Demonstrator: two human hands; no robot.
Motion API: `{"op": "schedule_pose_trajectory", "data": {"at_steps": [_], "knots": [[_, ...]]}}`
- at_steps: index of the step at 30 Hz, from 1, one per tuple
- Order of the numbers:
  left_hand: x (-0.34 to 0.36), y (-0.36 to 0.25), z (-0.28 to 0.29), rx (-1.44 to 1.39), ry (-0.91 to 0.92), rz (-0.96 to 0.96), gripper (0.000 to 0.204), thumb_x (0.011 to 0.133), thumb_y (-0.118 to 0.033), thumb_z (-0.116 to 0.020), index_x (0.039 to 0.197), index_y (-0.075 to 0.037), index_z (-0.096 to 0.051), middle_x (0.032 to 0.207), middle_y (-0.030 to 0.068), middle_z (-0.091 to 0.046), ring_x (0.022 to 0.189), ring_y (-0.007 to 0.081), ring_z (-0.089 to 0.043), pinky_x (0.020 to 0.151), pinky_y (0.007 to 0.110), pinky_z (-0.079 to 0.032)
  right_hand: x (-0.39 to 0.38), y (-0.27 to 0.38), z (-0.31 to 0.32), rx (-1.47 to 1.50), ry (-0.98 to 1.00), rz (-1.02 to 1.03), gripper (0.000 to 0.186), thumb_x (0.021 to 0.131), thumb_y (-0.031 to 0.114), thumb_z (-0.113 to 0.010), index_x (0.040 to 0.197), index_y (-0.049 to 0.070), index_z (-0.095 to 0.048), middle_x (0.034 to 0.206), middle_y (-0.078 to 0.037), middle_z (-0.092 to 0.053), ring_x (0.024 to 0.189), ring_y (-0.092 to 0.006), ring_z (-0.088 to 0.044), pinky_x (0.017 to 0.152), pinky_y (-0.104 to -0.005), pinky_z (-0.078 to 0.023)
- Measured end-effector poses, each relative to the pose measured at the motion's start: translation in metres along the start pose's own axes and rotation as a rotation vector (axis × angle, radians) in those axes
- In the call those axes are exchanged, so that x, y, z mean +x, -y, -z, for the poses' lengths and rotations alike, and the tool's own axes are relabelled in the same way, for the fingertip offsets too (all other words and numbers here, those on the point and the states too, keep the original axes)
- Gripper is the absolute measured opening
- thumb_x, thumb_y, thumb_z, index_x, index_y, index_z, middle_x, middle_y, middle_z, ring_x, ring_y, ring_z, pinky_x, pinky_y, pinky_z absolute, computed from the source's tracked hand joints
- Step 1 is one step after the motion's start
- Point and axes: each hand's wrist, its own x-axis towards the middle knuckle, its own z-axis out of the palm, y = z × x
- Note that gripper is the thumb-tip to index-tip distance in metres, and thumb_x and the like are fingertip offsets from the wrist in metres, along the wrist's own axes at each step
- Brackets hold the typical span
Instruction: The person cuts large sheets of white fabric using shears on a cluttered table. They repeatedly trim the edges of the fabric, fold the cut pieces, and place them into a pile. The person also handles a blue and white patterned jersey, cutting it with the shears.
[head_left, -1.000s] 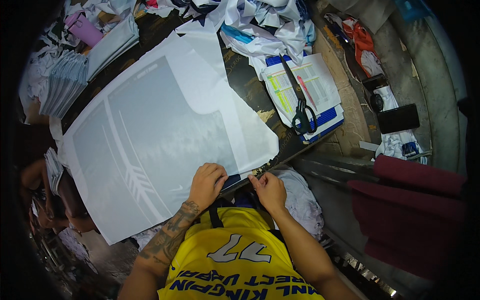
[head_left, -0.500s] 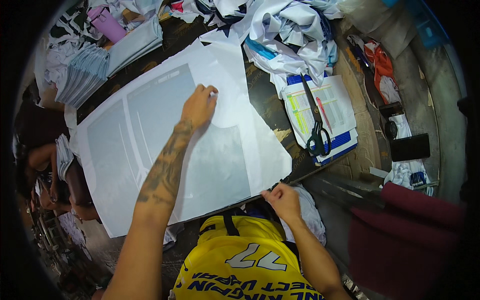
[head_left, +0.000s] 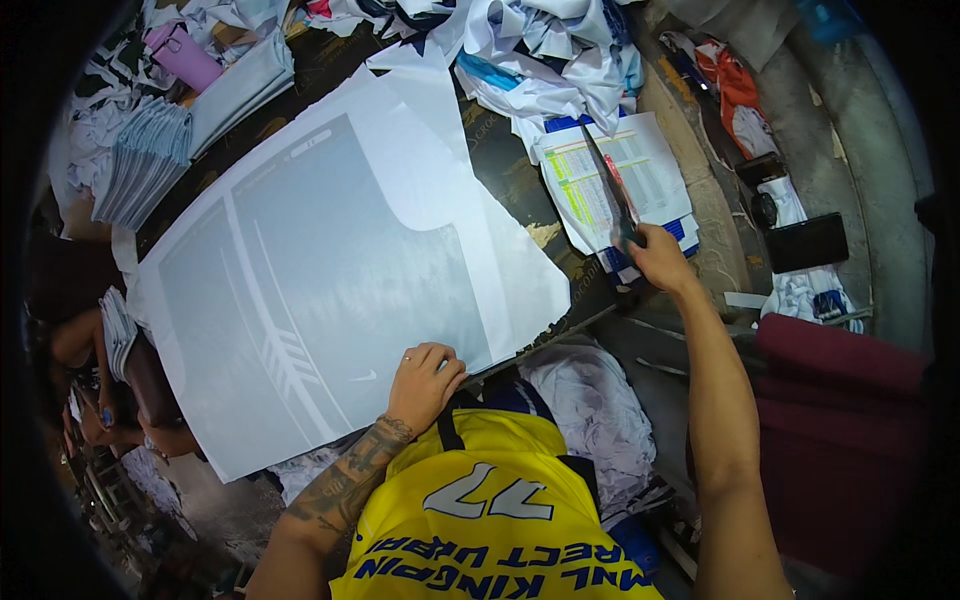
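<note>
Paper: one grey-printed sheet [head_left: 330, 270] under left hand [head_left: 425, 378]; right hand [head_left: 658, 258] grips one scissors [head_left: 610, 195].

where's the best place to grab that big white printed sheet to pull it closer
Probably the near edge of the big white sheet, from the person's own side. That edge overhangs the table, so fingers can pinch above and below it. The left hand already rests there; the right hand is at the scissors.

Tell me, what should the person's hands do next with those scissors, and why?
Probably bring the scissors over to the big printed sheet. The right hand grips them above the coloured chart paper, away from the sheet, while the left hand presses the sheet's near edge flat, as if readying it for cutting.
</note>
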Motion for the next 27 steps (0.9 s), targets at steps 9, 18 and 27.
{"op": "schedule_pose_trajectory", "data": {"at_steps": [9,18,27], "knots": [[0.008,0.005,0.003,-0.240,-0.062,0.128,0.011,0.090,-0.009,-0.073,0.098,-0.007,-0.066,0.105,0.0114,-0.062,0.104,0.0346,-0.058,0.090,0.045,-0.044,-0.308,-0.038,-0.083,0.969,0.706,-0.484,0.035,0.094,0.030,-0.086,0.106,0.003,-0.068,0.094,-0.001,-0.062,0.091,-0.0094,-0.052,0.080,-0.0276,-0.046],[0.007,-0.011,0.017,-0.076,0.007,0.044,0.021,0.092,-0.014,-0.077,0.110,-0.006,-0.069,0.116,0.0095,-0.064,0.116,0.0330,-0.058,0.101,0.045,-0.043,-0.285,0.041,-0.186,0.743,0.614,-0.192,0.050,0.095,0.047,-0.081,0.117,0.007,-0.061,0.099,-0.004,-0.060,0.093,-0.0196,-0.056,0.085,-0.0365,-0.048],[0.003,-0.006,0.022,-0.120,0.140,0.062,0.040,0.088,-0.012,-0.079,0.124,-0.006,-0.064,0.130,0.0102,-0.060,0.130,0.0327,-0.054,0.109,0.046,-0.040,-0.274,0.063,-0.174,0.804,0.552,-0.218,0.035,0.094,0.035,-0.088,0.095,0.008,-0.066,0.076,0.004,-0.055,0.072,-0.0102,-0.048,0.068,-0.0297,-0.043]]}}
